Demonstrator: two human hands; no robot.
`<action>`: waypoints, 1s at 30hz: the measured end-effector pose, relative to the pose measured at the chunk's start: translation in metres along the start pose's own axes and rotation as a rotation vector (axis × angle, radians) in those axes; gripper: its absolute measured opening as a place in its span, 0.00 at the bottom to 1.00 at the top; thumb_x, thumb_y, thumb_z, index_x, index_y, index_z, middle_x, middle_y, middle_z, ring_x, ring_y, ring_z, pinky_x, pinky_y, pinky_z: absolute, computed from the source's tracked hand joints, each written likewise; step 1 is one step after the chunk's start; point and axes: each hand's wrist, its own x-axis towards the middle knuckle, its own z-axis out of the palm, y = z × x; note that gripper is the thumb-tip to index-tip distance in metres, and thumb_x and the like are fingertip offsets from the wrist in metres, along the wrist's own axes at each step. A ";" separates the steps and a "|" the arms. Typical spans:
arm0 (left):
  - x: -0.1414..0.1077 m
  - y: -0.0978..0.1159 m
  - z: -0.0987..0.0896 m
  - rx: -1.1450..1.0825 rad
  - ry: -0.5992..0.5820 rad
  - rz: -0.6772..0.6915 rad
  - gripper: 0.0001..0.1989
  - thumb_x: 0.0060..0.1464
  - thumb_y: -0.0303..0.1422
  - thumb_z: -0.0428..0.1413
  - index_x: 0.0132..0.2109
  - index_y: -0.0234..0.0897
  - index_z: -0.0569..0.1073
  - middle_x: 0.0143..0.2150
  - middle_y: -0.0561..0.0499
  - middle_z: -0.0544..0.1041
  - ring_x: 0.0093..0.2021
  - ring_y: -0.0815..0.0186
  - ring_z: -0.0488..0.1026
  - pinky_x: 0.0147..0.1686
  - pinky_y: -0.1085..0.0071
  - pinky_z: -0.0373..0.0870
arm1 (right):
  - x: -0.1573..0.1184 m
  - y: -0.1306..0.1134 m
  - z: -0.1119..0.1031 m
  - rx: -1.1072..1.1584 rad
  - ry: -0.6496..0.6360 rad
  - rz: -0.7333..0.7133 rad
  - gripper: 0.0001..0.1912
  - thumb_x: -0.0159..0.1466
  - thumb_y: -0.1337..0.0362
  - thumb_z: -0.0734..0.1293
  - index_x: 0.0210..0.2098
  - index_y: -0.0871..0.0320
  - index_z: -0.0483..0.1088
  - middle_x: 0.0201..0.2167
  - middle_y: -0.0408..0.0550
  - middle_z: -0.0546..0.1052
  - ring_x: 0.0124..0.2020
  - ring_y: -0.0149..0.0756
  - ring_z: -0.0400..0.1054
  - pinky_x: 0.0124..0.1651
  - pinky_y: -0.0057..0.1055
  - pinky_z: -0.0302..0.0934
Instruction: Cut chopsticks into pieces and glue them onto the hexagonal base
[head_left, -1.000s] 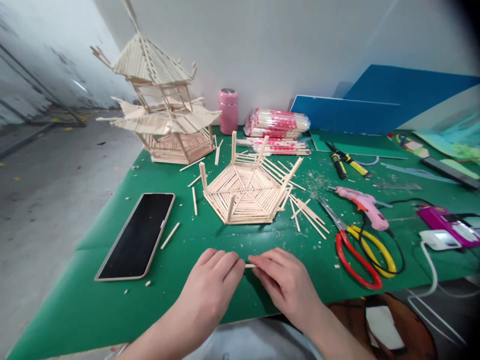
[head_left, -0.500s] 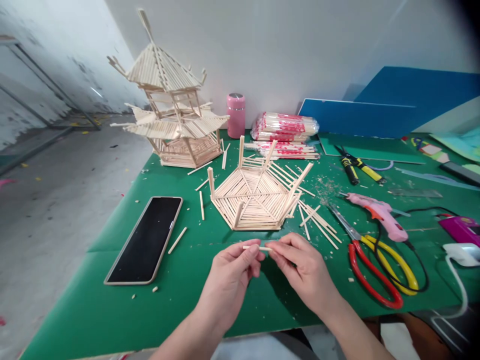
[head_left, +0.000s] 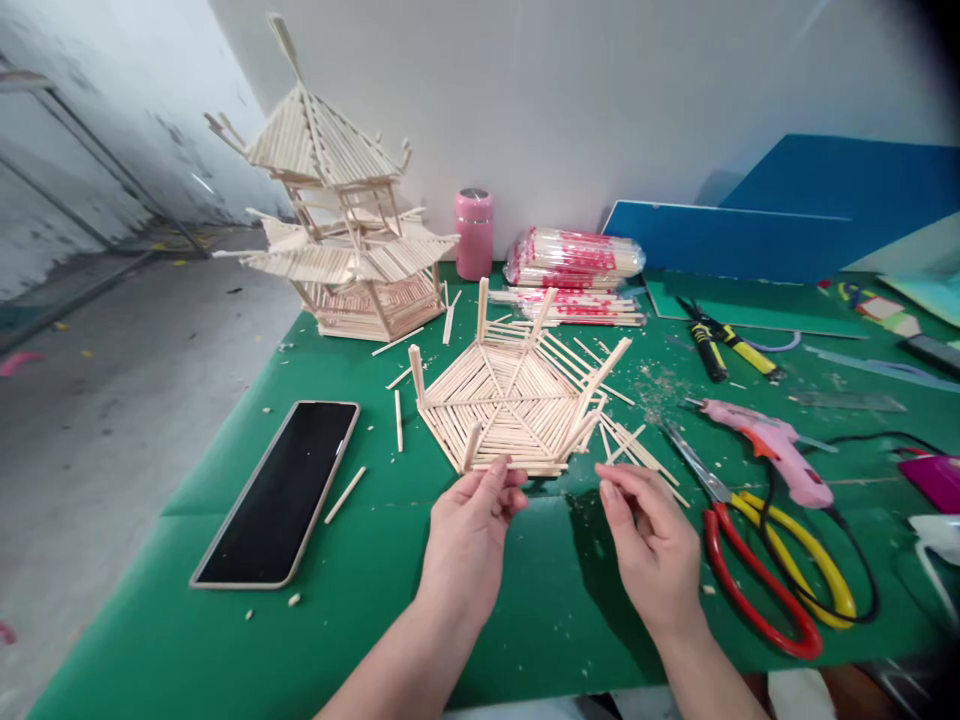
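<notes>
Thumb and fingers of my left hand [head_left: 469, 535] pinch a short wooden stick at the front edge of a hexagonal stick base [head_left: 450, 425]. The held stick lines up with that edge, so whether it touches the base is unclear. Square stick posts rise from several corners of the base. My right hand [head_left: 654, 540] is apart from the left, its fingers curled together near loose sticks [head_left: 649, 452] to the right of the base. Nothing shows between those fingertips.
A stick pagoda model [head_left: 352, 262] stands at the back left. A phone [head_left: 277, 495] lies at left. At right are scissors [head_left: 739, 560], a pink glue gun [head_left: 765, 445] with its cord, and cutters [head_left: 727, 340]. Behind are a pink flask [head_left: 474, 235] and packed sticks [head_left: 577, 255].
My hands have separated. The right moved to the right, off the short stick, while the left brought it forward to the base's front edge. The view shifted slightly.
</notes>
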 end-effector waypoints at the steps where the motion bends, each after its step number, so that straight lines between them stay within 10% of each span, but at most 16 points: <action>1: 0.001 0.000 0.000 -0.004 0.004 0.006 0.09 0.40 0.31 0.63 0.30 0.29 0.76 0.25 0.49 0.75 0.22 0.74 0.67 0.27 0.76 0.63 | 0.000 0.001 0.001 0.010 0.006 0.010 0.08 0.61 0.67 0.62 0.39 0.57 0.70 0.36 0.49 0.70 0.36 0.36 0.66 0.34 0.31 0.64; 30: 0.007 -0.005 -0.001 0.059 0.038 0.074 0.09 0.43 0.32 0.61 0.26 0.29 0.74 0.23 0.49 0.75 0.19 0.75 0.67 0.22 0.78 0.61 | -0.003 -0.017 0.009 0.067 -0.406 -0.064 0.18 0.62 0.72 0.58 0.51 0.53 0.63 0.48 0.48 0.68 0.48 0.34 0.63 0.49 0.30 0.60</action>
